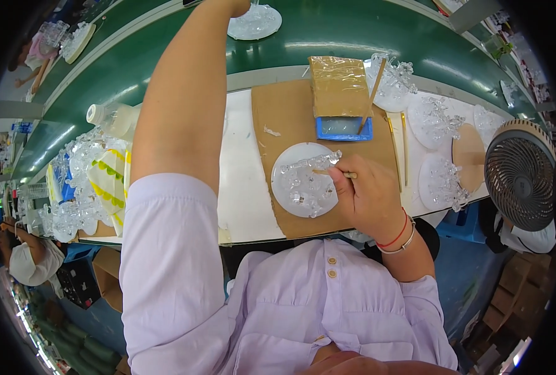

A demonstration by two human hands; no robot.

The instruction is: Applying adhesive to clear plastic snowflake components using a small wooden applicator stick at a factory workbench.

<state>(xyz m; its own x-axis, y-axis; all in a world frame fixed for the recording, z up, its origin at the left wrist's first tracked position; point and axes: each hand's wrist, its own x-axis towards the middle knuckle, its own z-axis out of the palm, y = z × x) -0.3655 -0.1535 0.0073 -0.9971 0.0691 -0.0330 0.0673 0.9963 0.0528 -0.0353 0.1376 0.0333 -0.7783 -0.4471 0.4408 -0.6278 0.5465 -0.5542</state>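
Note:
My right hand (pixel 375 194) is closed in a pinch around a thin wooden stick (pixel 323 172), perhaps a brush. The stick's tip lies over a round white disc (pixel 318 211) that bears several clear, glossy plastic pieces (pixel 303 181). Stretched far forward across the bench, my left arm ends in my left hand (pixel 233 6) at the top edge, where its fingers are mostly cut off. Beside that hand, another white disc with clear pieces (pixel 255 24) sits on the green surface.
A cardboard sheet (pixel 284 125) lies under the near disc. Behind it stands a blue tray (pixel 343 129) partly covered by taped cardboard, a stick leaning on it. Thin brushes (pixel 405 150), more discs (pixel 437 181) and a fan (pixel 520 176) are right; a bottle (pixel 112 119) and clear pieces left.

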